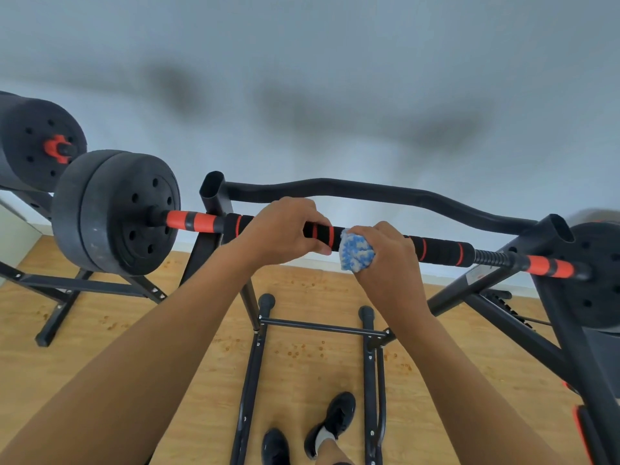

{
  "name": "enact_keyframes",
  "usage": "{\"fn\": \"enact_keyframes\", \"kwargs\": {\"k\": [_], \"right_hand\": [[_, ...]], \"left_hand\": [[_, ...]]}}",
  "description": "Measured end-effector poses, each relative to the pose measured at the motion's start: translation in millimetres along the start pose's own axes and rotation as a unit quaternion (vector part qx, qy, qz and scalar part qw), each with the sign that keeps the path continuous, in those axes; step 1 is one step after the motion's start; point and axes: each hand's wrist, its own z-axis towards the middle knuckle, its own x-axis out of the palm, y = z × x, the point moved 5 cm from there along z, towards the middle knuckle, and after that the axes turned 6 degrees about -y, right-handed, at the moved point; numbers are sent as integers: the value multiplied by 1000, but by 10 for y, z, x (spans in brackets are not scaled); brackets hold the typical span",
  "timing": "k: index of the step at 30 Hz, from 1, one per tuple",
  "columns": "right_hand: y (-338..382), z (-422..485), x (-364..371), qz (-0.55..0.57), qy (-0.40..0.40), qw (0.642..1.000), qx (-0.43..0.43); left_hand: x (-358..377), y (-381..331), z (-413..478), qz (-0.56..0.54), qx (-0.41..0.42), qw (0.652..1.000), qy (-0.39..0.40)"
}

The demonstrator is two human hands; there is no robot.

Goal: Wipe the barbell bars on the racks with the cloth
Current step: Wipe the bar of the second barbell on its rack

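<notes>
A black barbell bar [443, 251] with orange bands lies across a black rack [214, 196], with black weight plates [115, 213] on its left end. My left hand [280, 231] grips the bar left of centre, fingers curled over it. My right hand [385, 255] holds a blue and white cloth [356, 251] wrapped against the bar just right of my left hand. The bar section under both hands is hidden.
A second barbell with black plates [37, 142] sits on another rack at far left. More plates [600, 273] hang on the bar's right end. A curved black crossbar [385, 193] runs behind. Rack legs [255, 364] and my feet [332, 421] stand on the wooden floor.
</notes>
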Motion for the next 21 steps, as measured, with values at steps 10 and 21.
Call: {"fn": "enact_keyframes", "kwargs": {"k": [10,21], "right_hand": [[-71,-250,52,54,-10,997,46],[47,191,22,-3,-32,999,23]], "left_hand": [[-36,119,279,-107,-88,971,196],[-49,57,4,26,-44,998,39]]}}
